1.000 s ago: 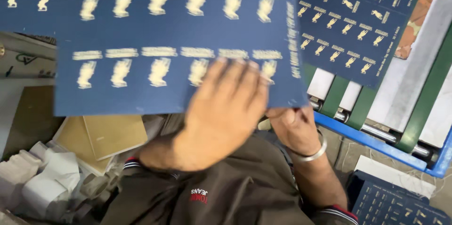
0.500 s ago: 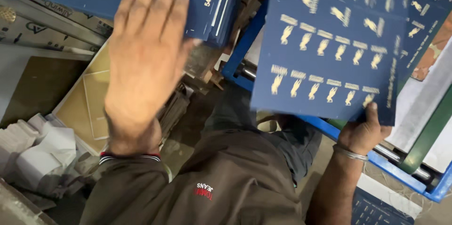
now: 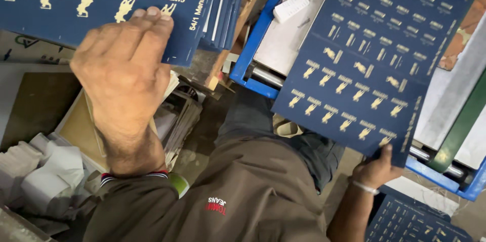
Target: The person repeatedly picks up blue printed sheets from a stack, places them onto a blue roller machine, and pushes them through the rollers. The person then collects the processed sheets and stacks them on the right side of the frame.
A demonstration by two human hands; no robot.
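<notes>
Left hand: the left hand (image 3: 121,65) lies palm-down on the near edge of a stack of navy sheets (image 3: 101,4), fingers flat and close together, tips pressing the top sheet; nothing is gripped.
Right hand: the right hand (image 3: 377,168) pinches the lower corner of a single navy sheet (image 3: 369,54) printed with rows of gold figures, thumb on the printed face, the other fingers hidden behind it.
Where the sheet lies: it rises up and away from the right hand's fingers, hanging in the air over the blue-framed machine (image 3: 253,49), its long axis running from the held corner toward the upper right.
Stack: at upper left on a wooden edge, well apart from the held sheet, with the machine's frame between them.
Nearer hand: the left is on the stack; the right alone carries the loose sheet.
Around: white scraps (image 3: 45,171) and brown card (image 3: 76,130) lie low at left; more navy sheets (image 3: 415,222) sit beneath the right wrist, which wears a silver bangle (image 3: 365,187).
</notes>
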